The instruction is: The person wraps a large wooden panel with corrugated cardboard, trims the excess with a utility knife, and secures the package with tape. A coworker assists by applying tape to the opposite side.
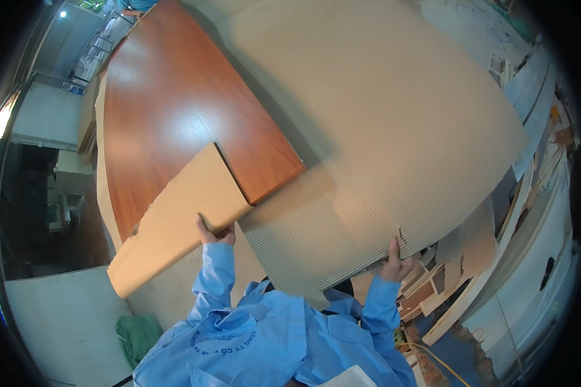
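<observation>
Cardboard, smooth tan [181, 216], covers only part of the glossy reddish-brown wooden panel [168, 84]; our left hand [213, 231] clamps it, our right hand [397, 263] seemingly ribbed beige sheeting [394, 142].

In my remote view, a tan sheet [187, 205] partly hides the left fingers [229, 234], a corrugated sheet [381, 161] the right fingers [394, 250]; far beyond, the upper edge crops a co-worker [137, 4].

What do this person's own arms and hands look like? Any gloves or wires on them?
No gloves cover the left fingers or right fingers, and no wires show on either arm. The long left sleeve and right sleeve are light blue, matching the shirt.
</observation>
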The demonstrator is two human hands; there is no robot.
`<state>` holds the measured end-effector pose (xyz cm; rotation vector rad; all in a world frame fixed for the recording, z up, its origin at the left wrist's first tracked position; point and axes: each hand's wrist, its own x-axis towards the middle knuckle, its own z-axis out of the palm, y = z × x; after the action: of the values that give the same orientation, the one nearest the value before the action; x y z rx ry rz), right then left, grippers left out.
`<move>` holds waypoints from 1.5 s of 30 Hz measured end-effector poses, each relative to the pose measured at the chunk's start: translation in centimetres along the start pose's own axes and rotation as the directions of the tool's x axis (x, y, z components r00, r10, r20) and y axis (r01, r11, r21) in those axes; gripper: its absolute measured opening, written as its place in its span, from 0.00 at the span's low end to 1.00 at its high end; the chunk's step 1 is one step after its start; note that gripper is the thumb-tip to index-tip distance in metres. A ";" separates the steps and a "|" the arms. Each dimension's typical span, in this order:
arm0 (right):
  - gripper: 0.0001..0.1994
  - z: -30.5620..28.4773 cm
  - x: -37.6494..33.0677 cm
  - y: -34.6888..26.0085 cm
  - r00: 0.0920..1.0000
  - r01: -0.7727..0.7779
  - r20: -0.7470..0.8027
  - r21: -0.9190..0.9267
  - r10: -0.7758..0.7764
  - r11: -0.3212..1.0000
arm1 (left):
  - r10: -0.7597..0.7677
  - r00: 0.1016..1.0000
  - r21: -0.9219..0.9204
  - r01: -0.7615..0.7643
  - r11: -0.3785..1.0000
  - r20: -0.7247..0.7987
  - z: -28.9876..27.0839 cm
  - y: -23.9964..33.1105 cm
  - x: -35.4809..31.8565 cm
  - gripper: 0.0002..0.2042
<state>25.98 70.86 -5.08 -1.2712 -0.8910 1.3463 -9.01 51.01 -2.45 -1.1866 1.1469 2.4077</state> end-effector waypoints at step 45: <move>0.10 -1.5 2.2 -1.8 0.983 -0.068 0.170 0.015 0.064 0.998 | 0.080 0.997 0.028 -0.079 0.996 -0.013 -1.5 0.7 2.7 0.32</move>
<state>28.03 73.10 -4.06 -1.1919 -0.9560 1.5301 -10.25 49.10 -4.68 -1.1722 1.2498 2.4367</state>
